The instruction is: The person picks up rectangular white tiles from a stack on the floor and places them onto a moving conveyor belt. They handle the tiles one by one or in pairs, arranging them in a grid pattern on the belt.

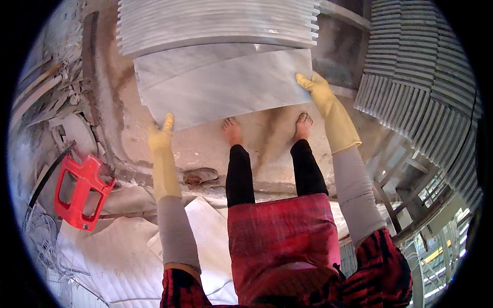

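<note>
A pale grey, marble-like stone slab [241,84] lies level across my front, gripped at both ends. My left hand [161,134], in a long yellow rubber glove, is closed on its near left corner, thumb on top and fingers hidden below. At the right end my right hand [319,88], gloved the same way, closes on the edge with its thumb over the upper face. Another similar slab [187,59] shows from under the held one, at an angle to it. Whether the two touch, I cannot tell. Just beyond rises a neat stack of slabs [218,25].
My bare feet [232,131] stand on the dusty floor below the slab. A red plastic stool-like object [84,192] is at left, near broken stone pieces [61,92]. Long rows of stacked slabs [411,97] stand at right. White sheeting [118,251] lies near left.
</note>
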Demonstrator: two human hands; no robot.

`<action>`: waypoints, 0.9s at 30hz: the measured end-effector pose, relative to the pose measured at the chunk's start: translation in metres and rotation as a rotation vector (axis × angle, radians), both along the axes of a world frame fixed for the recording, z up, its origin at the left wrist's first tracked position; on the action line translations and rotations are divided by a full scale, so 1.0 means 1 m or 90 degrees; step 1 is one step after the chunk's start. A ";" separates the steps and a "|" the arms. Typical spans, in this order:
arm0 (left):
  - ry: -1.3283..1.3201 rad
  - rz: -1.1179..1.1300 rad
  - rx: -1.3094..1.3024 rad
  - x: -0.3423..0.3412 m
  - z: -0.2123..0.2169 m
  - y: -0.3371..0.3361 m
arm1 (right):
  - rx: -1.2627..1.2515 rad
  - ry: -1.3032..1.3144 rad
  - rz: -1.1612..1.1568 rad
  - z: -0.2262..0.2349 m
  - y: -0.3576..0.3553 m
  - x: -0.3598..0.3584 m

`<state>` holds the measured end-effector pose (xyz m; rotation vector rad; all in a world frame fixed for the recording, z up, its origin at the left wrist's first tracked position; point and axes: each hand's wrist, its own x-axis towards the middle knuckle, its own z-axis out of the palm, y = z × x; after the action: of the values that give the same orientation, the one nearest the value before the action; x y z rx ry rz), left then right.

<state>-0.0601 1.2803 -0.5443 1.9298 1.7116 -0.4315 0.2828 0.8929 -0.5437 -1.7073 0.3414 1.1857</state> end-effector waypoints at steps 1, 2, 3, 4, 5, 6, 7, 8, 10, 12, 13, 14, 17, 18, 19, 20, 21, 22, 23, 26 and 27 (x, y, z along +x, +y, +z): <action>0.001 0.020 -0.010 -0.010 0.003 0.002 | 0.008 0.016 0.008 -0.002 -0.001 0.002; 0.000 0.039 -0.022 -0.018 0.006 0.003 | 0.018 0.034 0.024 -0.005 -0.002 0.004; -0.014 0.022 -0.026 -0.024 0.005 0.018 | 0.027 0.042 0.031 -0.008 -0.002 0.004; -0.043 0.044 -0.033 -0.024 0.007 0.022 | 0.033 0.050 0.037 -0.010 -0.001 0.003; -0.070 0.069 -0.040 -0.025 0.008 0.026 | 0.040 0.049 0.037 -0.003 0.003 0.003; -0.120 0.121 -0.056 0.005 0.020 0.027 | 0.041 0.043 0.027 -0.003 -0.001 0.003; -0.156 0.162 -0.061 0.027 0.032 0.028 | 0.050 0.042 0.023 -0.003 0.000 0.003; -0.197 0.202 -0.070 0.051 0.039 0.028 | 0.055 0.039 0.018 -0.007 -0.006 0.003; -0.234 0.246 -0.060 0.072 0.043 0.034 | 0.067 0.042 0.005 -0.009 -0.005 -0.001; -0.240 0.268 -0.023 0.070 0.031 0.046 | 0.078 0.049 -0.011 -0.007 0.000 -0.003; -0.239 0.271 -0.007 0.067 0.018 0.050 | 0.082 0.049 -0.022 -0.008 -0.001 -0.003; -0.206 0.238 0.017 0.064 0.009 0.053 | 0.096 0.055 -0.031 -0.012 -0.004 -0.004; -0.176 0.170 0.085 0.057 -0.005 0.054 | 0.122 0.055 -0.046 -0.019 -0.009 -0.005; -0.209 0.168 0.106 0.054 -0.007 0.052 | 0.128 0.058 -0.045 -0.020 -0.010 -0.005; -0.234 0.174 0.113 0.055 -0.008 0.049 | 0.132 0.059 -0.043 -0.020 -0.010 -0.005; -0.259 0.179 0.120 0.055 -0.009 0.047 | 0.136 0.066 -0.037 -0.019 -0.011 -0.003; -0.274 0.189 0.117 0.056 -0.009 0.046 | 0.136 0.066 -0.044 -0.019 -0.009 -0.004; -0.269 0.190 0.109 0.056 -0.007 0.046 | 0.135 0.068 -0.053 -0.018 -0.010 -0.005; -0.265 0.191 0.102 0.057 -0.005 0.046 | 0.130 0.062 -0.073 -0.019 -0.009 -0.008; -0.288 0.192 0.061 0.049 -0.002 0.050 | 0.079 0.032 -0.046 -0.021 -0.008 -0.010; -0.351 0.207 0.044 0.042 -0.003 0.046 | 0.078 0.030 -0.041 -0.022 -0.008 -0.010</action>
<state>-0.0183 1.3261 -0.5469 1.5719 1.6252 0.2623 0.2726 0.8851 -0.5655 -1.5543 0.3427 1.1769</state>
